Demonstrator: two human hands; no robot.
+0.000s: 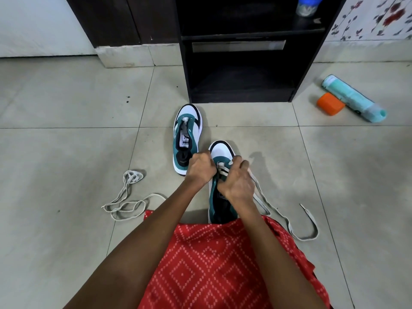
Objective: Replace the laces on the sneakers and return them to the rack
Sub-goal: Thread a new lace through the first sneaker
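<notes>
Left hand point(201, 169) and right hand point(237, 182) pinch the lace point(223, 171) at the sneaker's point(221, 150) eyelets.
Soft, limp lace; likely best held near its stiff tip point(302, 206) for threading.

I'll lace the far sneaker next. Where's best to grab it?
Take the far sneaker by its heel collar, reaching in from your own near side. It stands upright on its sole with the heel towards you and the mouth open upward.

near sneaker point(219, 204) heel under red cloth point(214, 259), jar point(308, 6) top cropped
</notes>
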